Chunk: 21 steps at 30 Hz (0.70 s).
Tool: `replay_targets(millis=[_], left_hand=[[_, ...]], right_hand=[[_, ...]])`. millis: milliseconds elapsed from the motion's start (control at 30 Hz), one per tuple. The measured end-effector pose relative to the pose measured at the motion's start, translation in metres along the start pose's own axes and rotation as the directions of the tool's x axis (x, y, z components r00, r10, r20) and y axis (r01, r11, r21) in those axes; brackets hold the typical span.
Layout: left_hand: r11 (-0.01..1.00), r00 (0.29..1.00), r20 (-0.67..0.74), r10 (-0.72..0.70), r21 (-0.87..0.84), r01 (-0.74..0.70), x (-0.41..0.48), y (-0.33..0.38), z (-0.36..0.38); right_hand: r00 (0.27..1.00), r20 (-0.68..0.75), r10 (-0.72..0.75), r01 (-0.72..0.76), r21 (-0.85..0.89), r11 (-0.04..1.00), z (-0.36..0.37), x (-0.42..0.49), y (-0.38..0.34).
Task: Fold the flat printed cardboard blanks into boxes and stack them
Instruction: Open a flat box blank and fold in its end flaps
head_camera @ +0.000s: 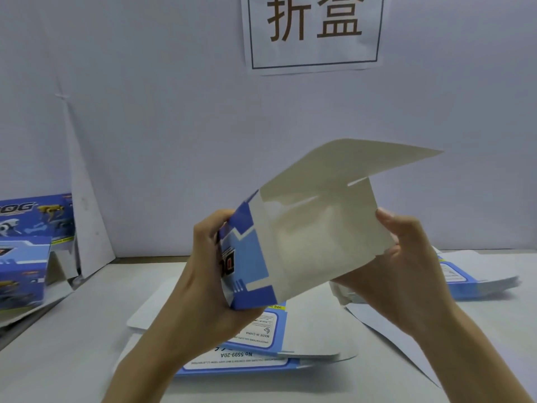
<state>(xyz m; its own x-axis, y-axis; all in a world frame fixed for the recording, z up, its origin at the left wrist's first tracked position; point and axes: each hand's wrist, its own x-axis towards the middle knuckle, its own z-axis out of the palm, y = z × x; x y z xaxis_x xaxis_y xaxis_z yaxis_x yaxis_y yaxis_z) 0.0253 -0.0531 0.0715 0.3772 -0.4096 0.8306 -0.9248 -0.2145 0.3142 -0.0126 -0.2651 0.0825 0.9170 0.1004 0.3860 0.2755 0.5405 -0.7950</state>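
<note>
A half-formed blue and white printed box (pixel 308 234) is held in the air above the table, its open end toward me and its white lid flap sticking up to the right. My left hand (pixel 212 274) grips its blue printed left side. My right hand (pixel 404 257) grips its white right wall, thumb on the edge. Flat printed blanks (pixel 261 353) lie on the table under my hands, and a second pile of blanks (pixel 476 280) lies at the right. Folded blue boxes (pixel 23 257) are stacked at the far left.
A white wall with a paper sign (pixel 313 30) stands close behind the table. A white cardboard piece (pixel 84 199) leans against the wall at the left. The grey table (pixel 87 330) runs across the front.
</note>
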Motion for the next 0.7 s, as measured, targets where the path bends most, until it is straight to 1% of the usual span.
replay_targets(millis=[33, 67, 100, 133, 167, 200, 233, 267, 300, 333, 367, 400, 433, 467, 500, 533, 567, 600, 633, 667, 700], left_hand=[[0.999, 0.999, -0.006, -0.041, 0.004, 0.041, -0.001, -0.002, 0.001], [0.999, 0.999, -0.012, -0.052, 0.015, 0.052, -0.004, -0.005, 0.001], [0.998, 0.998, -0.014, -0.057, 0.027, 0.057, -0.005, -0.006, 0.0], [0.997, 0.998, -0.021, -0.055, 0.049, 0.056, -0.005, -0.006, 0.001], [0.996, 0.998, -0.024, -0.062, 0.058, 0.063, -0.006, -0.004, 0.001], [0.996, 0.998, -0.017, -0.061, 0.063, 0.062, -0.006, -0.003, 0.001], [0.996, 0.998, 0.0, -0.064, 0.065, 0.064, -0.006, -0.001, 0.001], [0.995, 0.998, 0.009, -0.066, 0.073, 0.065, -0.006, 0.0, 0.001], [0.994, 0.997, 0.008, -0.07, 0.084, 0.069, -0.005, 0.001, 0.001], [0.993, 0.997, 0.001, -0.077, 0.092, 0.076, -0.005, 0.002, 0.002], [0.991, 0.996, -0.005, -0.088, 0.099, 0.088, -0.005, 0.003, 0.004], [0.99, 0.995, -0.011, -0.099, 0.103, 0.1, -0.005, 0.004, 0.006], [0.988, 0.994, -0.021, -0.111, 0.107, 0.113, -0.005, 0.004, 0.009], [0.987, 0.992, -0.031, -0.119, 0.107, 0.122, -0.006, 0.004, 0.01], [0.986, 0.991, -0.041, -0.129, 0.098, 0.133, -0.006, 0.004, 0.01], [0.989, 0.991, -0.047, -0.124, 0.07, 0.127, -0.006, 0.003, 0.009], [0.992, 0.992, -0.054, -0.113, 0.044, 0.116, -0.005, 0.002, 0.007], [0.995, 0.994, -0.049, -0.1, 0.015, 0.101, -0.005, 0.001, 0.005], [0.996, 0.995, -0.038, -0.089, -0.009, 0.089, -0.004, 0.001, 0.003], [0.997, 0.997, -0.03, -0.072, -0.025, 0.072, -0.003, 0.0, 0.002], [0.998, 0.998, -0.026, -0.054, -0.031, 0.053, -0.004, -0.001, 0.001]], right_hand=[[1.0, -0.001, -0.014, 0.014, -0.001, 1.0, 0.001, 0.002, 0.001], [0.999, -0.035, -0.025, 0.024, -0.046, 0.999, 0.003, 0.002, 0.001], [0.993, -0.111, -0.047, 0.034, -0.114, 0.993, 0.004, 0.003, 0.002], [0.971, -0.219, -0.096, 0.043, -0.235, 0.971, 0.002, 0.004, 0.005], [0.943, -0.292, -0.161, 0.044, -0.368, 0.929, 0.0, 0.004, 0.006], [0.915, -0.322, -0.242, 0.041, -0.524, 0.851, -0.002, 0.004, 0.006], [0.892, -0.316, -0.323, 0.021, -0.684, 0.729, -0.003, 0.004, 0.004], [0.88, -0.258, -0.399, 0.004, -0.836, 0.549, -0.006, 0.002, 0.001], [0.885, -0.182, -0.429, -0.023, -0.936, 0.35, -0.008, 0.001, -0.004], [0.904, -0.115, -0.412, -0.051, -0.986, 0.162, -0.01, 0.0, -0.008], [0.924, -0.074, -0.375, -0.088, -0.996, -0.02, -0.01, 0.0, -0.011], [0.941, -0.056, -0.333, -0.117, -0.979, -0.167, -0.01, 0.001, -0.011], [0.95, -0.06, -0.307, -0.152, -0.947, -0.285, -0.011, 0.002, -0.01], [0.957, -0.057, -0.285, -0.16, -0.922, -0.353, -0.013, 0.003, -0.008], [0.962, -0.039, -0.271, -0.129, -0.937, -0.325, -0.014, 0.002, -0.007], [0.966, -0.044, -0.256, -0.086, -0.984, -0.156, -0.014, 0.001, -0.008], [0.971, -0.076, -0.228, -0.044, -0.988, 0.145, -0.013, 0.001, -0.009], [0.976, -0.109, -0.186, -0.008, -0.882, 0.472, -0.012, 0.0, -0.011], [0.984, -0.14, -0.108, -0.017, -0.683, 0.73, -0.014, 0.0, -0.014], [0.993, -0.114, -0.032, -0.03, -0.502, 0.864, -0.018, 0.001, -0.016], [0.997, -0.076, -0.007, -0.023, -0.391, 0.92, -0.02, 0.001, -0.015]])
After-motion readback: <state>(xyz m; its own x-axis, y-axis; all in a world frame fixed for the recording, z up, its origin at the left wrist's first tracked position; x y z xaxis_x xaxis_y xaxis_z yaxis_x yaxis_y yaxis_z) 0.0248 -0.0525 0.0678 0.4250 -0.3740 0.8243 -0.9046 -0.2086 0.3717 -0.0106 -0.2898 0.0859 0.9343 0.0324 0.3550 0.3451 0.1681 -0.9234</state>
